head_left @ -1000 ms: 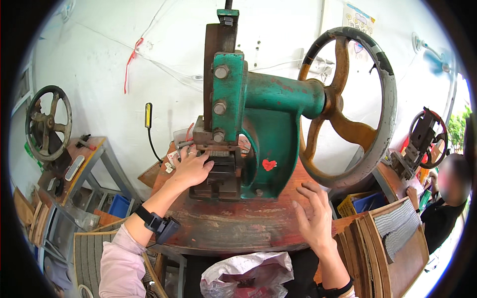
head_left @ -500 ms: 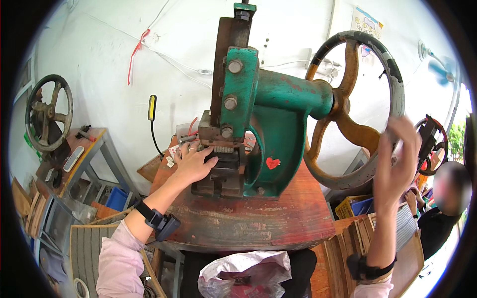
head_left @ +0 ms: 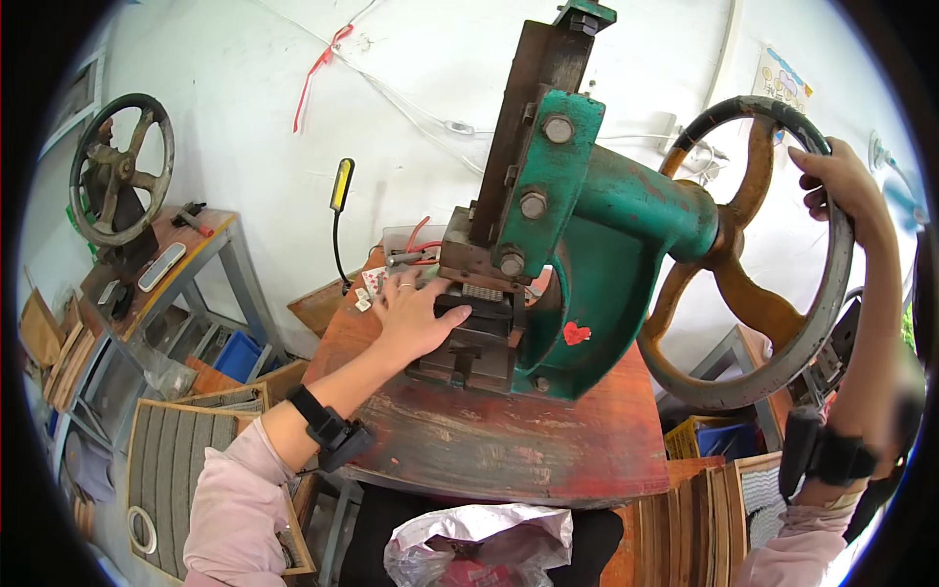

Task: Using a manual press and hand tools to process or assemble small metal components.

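A green hand press (head_left: 641,205) with a large handwheel (head_left: 773,391) stands on the worn reddish wooden table (head_left: 469,450). My left hand (head_left: 416,318) reaches in at the left of the press's dark metal die block (head_left: 465,357). Its fingers are spread, with the thumb along the block's upper front edge; some fingertips are partly hidden. A small textured plate (head_left: 482,292) shows in the gap under the ram (head_left: 468,256). High on the wheel's right side, my right hand (head_left: 846,186) is closed round the rim.
A plastic bag (head_left: 479,538) lies open on my lap. Behind the left hand sits a clear box with red-handled tools (head_left: 416,245). A lamp (head_left: 342,186) on a bent stalk rises nearby. Wooden trays (head_left: 186,470) flank both sides; another wheel press (head_left: 122,176) stands left.
My right hand has gone up from beside the wheel's right rim and now grips it higher. The whole view has tilted and shifted. My left hand stays at the die block.
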Demonstrator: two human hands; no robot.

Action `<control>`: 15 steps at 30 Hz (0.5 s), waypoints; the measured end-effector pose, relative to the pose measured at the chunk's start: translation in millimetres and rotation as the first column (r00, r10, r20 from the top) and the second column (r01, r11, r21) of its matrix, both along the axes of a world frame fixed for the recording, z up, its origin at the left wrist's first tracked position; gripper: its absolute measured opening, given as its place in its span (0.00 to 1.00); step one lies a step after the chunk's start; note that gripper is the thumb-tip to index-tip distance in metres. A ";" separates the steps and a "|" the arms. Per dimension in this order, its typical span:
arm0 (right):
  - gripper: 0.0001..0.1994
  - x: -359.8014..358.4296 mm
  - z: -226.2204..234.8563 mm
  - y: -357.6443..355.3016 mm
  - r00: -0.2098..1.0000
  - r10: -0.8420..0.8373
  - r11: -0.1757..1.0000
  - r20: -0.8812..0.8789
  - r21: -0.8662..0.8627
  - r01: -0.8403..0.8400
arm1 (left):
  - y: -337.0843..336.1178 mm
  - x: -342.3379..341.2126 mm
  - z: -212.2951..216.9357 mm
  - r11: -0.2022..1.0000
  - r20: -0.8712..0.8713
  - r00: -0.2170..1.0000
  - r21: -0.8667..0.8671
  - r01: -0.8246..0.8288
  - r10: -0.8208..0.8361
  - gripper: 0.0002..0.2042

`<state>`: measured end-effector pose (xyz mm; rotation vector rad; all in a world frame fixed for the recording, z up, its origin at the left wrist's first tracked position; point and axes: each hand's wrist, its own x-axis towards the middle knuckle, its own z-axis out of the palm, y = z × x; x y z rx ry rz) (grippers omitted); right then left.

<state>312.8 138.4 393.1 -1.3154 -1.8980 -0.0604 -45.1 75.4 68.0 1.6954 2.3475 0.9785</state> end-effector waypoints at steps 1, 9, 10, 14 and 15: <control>0.15 5.1 7.5 12.9 0.996 0.078 0.997 -0.048 -0.021 -0.079 | -0.4 2.6 -2.8 1.000 0.010 1.000 0.005 -0.003 0.003 0.30; 0.15 6.5 -46.3 -21.4 0.934 0.042 0.999 -0.355 0.033 -0.032 | 4.3 -4.1 -16.8 0.958 0.884 0.370 0.256 0.130 -0.286 0.28; 0.17 -5.4 -84.6 -39.2 0.882 -0.081 0.986 -0.465 0.095 0.140 | 4.3 -6.3 -17.3 0.959 0.888 0.362 0.250 0.136 -0.283 0.28; 0.23 -41.0 -240.6 -53.8 0.746 0.057 0.843 -0.664 0.432 0.320 | 3.0 -7.2 -17.5 0.923 0.845 0.373 0.332 0.195 -0.383 0.27; 0.25 -40.6 -265.7 -51.0 0.846 0.053 0.774 -0.531 0.558 0.301 | 0.4 -5.7 -18.4 0.937 0.840 0.417 0.308 0.163 -0.348 0.25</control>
